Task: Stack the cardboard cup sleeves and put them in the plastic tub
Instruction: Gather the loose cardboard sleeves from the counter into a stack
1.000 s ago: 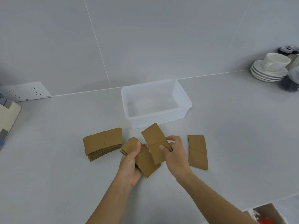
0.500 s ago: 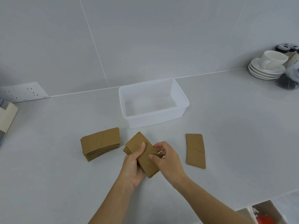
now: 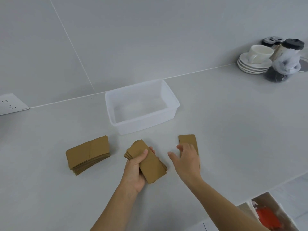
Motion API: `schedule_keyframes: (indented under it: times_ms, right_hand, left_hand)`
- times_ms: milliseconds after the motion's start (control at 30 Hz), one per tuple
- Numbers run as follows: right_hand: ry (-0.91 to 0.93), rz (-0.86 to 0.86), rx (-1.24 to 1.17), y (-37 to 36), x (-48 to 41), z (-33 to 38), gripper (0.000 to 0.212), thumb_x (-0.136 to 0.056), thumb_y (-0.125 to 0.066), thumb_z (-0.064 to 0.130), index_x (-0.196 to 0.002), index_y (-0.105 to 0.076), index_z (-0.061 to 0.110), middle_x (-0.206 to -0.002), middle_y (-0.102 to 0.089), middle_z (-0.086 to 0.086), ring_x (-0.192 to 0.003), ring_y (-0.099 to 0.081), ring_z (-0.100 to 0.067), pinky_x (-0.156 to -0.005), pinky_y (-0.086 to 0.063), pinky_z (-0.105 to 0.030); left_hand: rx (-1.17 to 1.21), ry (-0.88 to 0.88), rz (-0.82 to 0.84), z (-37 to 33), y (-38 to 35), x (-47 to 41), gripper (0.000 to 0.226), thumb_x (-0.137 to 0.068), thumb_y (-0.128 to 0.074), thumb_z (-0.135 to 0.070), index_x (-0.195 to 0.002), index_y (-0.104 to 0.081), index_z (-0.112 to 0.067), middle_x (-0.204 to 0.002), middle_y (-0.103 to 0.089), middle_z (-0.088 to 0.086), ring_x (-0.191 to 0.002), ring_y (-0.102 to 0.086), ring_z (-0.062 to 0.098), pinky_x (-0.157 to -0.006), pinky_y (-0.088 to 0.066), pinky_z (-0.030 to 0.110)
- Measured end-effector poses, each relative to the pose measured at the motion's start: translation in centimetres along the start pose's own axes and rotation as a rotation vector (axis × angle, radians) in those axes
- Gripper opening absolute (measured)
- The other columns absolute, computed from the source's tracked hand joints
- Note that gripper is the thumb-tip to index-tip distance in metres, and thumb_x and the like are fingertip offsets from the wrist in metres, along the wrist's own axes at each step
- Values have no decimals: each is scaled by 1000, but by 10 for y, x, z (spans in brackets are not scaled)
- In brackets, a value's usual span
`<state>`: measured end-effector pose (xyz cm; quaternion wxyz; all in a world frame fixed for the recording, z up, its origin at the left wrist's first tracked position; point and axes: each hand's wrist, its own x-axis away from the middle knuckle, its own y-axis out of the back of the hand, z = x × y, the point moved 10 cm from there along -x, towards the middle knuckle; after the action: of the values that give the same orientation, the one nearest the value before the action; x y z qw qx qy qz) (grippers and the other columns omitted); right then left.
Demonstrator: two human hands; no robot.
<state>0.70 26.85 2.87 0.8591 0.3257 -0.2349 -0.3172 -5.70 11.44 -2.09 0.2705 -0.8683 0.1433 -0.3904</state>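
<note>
2 sleeve stacks [image 3: 88, 155], 1 loose sleeve [image 3: 187, 140], 1 tub [image 3: 173, 101].

Brown flat sleeves: a stack [image 3: 88, 155] left, a bunch [image 3: 150, 162] held, one [image 3: 187, 140] right; clear tub [image 3: 173, 106] empty behind

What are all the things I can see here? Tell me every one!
tub: one, clear plastic, empty, back middle of counter
big sleeve pile: one, brown, left on counter
held sleeve bundle: one, brown, in left hand
lone sleeve: one, brown, under right hand
cup: one, white, on saucers
saucers: a stack, white, far right
socket plate: one, white, left wall
left hand: gripping bundle
right hand: open, reaching
</note>
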Motion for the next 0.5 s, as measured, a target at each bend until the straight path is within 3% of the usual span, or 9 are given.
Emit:
schedule_keyframes:
  times_ms: [133,267,500]
  right_hand:
    - [-96,-79,163,17,-7,-23,61,-82,-61,45,-128,-39,10,-128,-41,-6,-121,-37,-23,-104,-25,-33]
    - [-169,-110,218,21,-9,-38,82,-76,-63,52,-135,-28,7,-133,-35,-8,-125,-34,-25,-105,-23,-34]
    - [-268,-83,247,21,-10,-58,83,-75,-63,55,-133,-30,6,-133,-33,-9,-124,-33,-26,-103,-24,-35]
  left_hand:
    - [-11,14,8,7,-9,-4,29,-81,-63,-10,-110,-62,-7,-95,-71,10,-96,-63,28,-77,-55,43]
    - [-28,13,12,10,-13,-7,23,-82,-62,-9,-105,-64,-8,-90,-72,8,-93,-64,27,-74,-56,42]
    - [-40,23,15,13,-16,-9,31,-78,-65,-8,-109,-62,-7,-93,-72,8,-94,-64,27,-71,-58,42]
